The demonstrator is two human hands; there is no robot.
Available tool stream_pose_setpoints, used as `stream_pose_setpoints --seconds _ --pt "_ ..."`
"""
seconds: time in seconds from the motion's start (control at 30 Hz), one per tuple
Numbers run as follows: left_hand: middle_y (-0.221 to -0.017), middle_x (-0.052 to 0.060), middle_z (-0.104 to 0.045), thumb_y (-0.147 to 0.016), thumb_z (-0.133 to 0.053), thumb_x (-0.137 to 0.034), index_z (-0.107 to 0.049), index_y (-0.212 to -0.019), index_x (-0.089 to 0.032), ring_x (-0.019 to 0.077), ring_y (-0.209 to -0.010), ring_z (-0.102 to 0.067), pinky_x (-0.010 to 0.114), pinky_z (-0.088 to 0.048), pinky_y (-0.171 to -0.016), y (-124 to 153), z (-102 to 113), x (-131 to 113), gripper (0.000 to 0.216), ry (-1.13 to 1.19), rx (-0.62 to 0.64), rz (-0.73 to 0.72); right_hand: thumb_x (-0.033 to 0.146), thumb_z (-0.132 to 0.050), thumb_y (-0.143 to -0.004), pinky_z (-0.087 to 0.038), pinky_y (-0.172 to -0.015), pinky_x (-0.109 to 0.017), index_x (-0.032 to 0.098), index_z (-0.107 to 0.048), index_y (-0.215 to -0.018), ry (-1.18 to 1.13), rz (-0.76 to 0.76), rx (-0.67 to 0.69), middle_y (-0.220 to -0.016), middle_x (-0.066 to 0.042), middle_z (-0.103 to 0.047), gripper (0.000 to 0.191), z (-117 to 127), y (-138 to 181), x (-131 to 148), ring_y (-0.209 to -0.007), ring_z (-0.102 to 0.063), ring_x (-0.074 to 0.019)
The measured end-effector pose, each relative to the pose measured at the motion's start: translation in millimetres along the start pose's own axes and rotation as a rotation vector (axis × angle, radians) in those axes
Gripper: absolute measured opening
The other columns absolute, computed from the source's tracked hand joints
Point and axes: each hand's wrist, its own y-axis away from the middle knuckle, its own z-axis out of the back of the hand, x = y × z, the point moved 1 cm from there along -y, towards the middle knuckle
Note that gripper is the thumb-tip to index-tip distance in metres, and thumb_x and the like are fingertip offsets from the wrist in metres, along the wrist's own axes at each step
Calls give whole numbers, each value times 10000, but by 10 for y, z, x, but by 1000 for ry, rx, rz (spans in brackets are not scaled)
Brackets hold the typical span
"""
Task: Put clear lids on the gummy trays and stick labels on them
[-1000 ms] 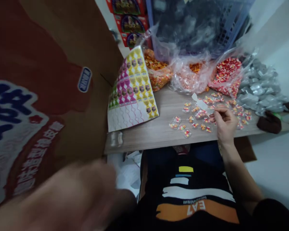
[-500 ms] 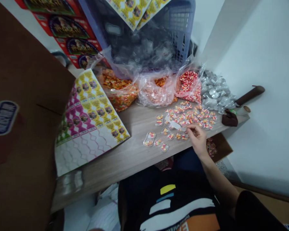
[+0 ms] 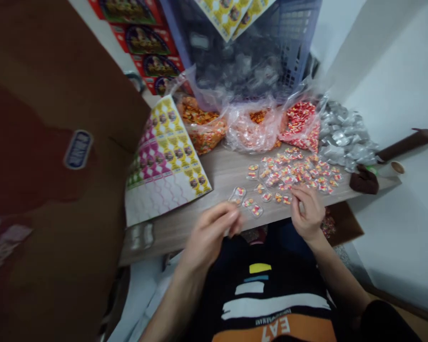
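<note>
My left hand [image 3: 214, 230] hovers at the table's front edge, fingers curled and thumb pressed near the index finger. Motion blurs it, and anything in its fingertips is too small to make out. Beside it lie small clear candy-filled plastic packs [image 3: 253, 207], each with two rounded ends. My right hand [image 3: 308, 211] is closed in a pinch at the front of a pile of similar candy packs [image 3: 292, 171]. What it holds, if anything, is hidden. A sheet of yellow, purple and green labels [image 3: 171, 156], its lower rows peeled off, leans at the left.
Behind the pile stand bags of orange pieces [image 3: 203, 135] and red-and-white candies [image 3: 301, 123], and a purple basket [image 3: 181, 38]. Silvery empty packs [image 3: 345, 137] are heaped at the right, near a brown roll [image 3: 406, 145]. A large cardboard box [image 3: 92, 204] blocks the left side.
My left hand has come into view from below, up to the table's front edge. The white strip in my right fingers no longer shows. The camera has turned left.
</note>
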Motion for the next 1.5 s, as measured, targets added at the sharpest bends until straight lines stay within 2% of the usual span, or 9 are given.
stream_pose_setpoints --seconds 0.1,0.33,0.43,0.63,0.8,1.0,1.2,1.33,1.5 --pt "-600 13 -558 -882 -565 -632 -658 -745 -161 114 -527 -505 246 -386 -486 -194 -73 163 500 108 10 95 93 -584 -874 -590 -810 -431 299 -684 -1133 17 177 74 -1042 -95 -748 346 -72 52 26 -931 -717 -253" --pt "-536 -45 -475 -751 -680 -506 -496 -617 -196 90 -506 -405 234 -297 -504 -457 -47 496 385 34 -149 98 131 -586 -887 -583 -828 -428 315 -724 -1084 -65 287 317 -1077 -79 -755 304 -195 282 -19 -974 -708 -250" --pt "-568 -46 -475 -795 -622 -499 -504 -641 -198 100 -548 -421 239 -326 -546 -421 28 550 358 -74 -187 48 144 -538 -919 -567 -836 -447 300 -736 -1072 -165 142 392 -1027 -85 -749 295 -199 290 -1 -963 -691 -256" --pt "-591 -44 -457 -831 -585 -466 -525 -660 -195 114 -600 -421 241 -333 -583 -407 27 608 326 -198 -192 7 344 -595 -940 -545 -833 -373 257 -717 -1067 -458 -427 506 -1061 -70 -705 196 -454 122 104 -1039 -654 -233" --pt "-599 -42 -472 -853 -592 -451 -526 -657 -191 114 -591 -425 243 -339 -586 -390 54 602 332 -157 -160 -5 422 -673 -868 -523 -818 -358 224 -717 -864 -648 -553 661 -1018 -68 -723 203 -741 145 61 -997 -662 -229" --pt "-863 35 -680 -984 -453 -412 -690 -969 -193 181 -811 -612 274 -442 -760 -474 282 639 323 -454 -272 -50 386 -708 -835 -488 -821 -366 221 -686 -725 -637 -585 580 -826 -31 -695 199 -780 147 -17 -851 -640 -209" --pt "-1145 119 -655 -858 -701 -348 -598 -1197 -203 279 -1104 -584 363 -438 -913 -631 153 744 383 -877 -274 85 382 -789 -727 -452 -696 -294 215 -688 -781 -778 -920 344 -741 9 -639 203 -767 162 -141 -701 -562 -150" --pt "-1085 98 -660 -828 -739 -300 -590 -1143 -215 276 -1073 -585 367 -441 -880 -679 48 813 359 -904 -258 169 385 -797 -725 -441 -673 -279 220 -688 -790 -822 -996 308 -757 7 -640 208 -774 185 -168 -697 -543 -140" --pt "-836 34 -625 -797 -726 -203 -631 -827 -193 204 -846 -594 326 -452 -789 -708 138 909 100 -669 -271 157 417 -825 -694 -452 -649 -277 228 -684 -771 -861 -1032 302 -762 -5 -665 248 -785 141 -136 -734 -594 -158"
